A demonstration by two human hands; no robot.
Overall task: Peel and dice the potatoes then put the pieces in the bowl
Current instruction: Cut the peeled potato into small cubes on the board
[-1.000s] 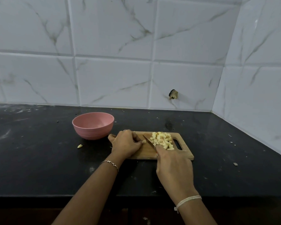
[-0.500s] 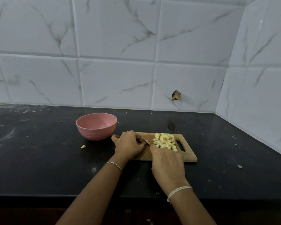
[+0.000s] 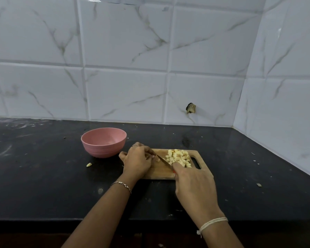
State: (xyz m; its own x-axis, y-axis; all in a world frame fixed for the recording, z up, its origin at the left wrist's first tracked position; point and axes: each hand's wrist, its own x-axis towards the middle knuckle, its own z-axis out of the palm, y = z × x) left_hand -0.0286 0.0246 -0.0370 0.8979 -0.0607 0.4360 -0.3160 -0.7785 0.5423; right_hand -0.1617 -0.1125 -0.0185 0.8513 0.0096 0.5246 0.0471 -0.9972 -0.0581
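A small wooden cutting board (image 3: 161, 171) lies on the black counter, with a pile of pale diced potato (image 3: 178, 157) on its right half. My left hand (image 3: 138, 161) rests on the board's left end, fingers curled on a small potato piece (image 3: 157, 159) at its fingertips. My right hand (image 3: 193, 183) grips a knife; its blade (image 3: 164, 161) slants across the board between the small piece and the pile. The pink bowl (image 3: 104, 142) stands empty just left of the board.
One stray potato bit (image 3: 89, 164) lies on the black counter (image 3: 43, 176) in front of the bowl. Small scraps dot the counter at the right. White tiled walls close the back and the right side. The counter's front edge runs under my forearms.
My right hand with the knife has shifted slightly back to the right after moving left. My left hand stays curled at the board's left end. The view moved a little.
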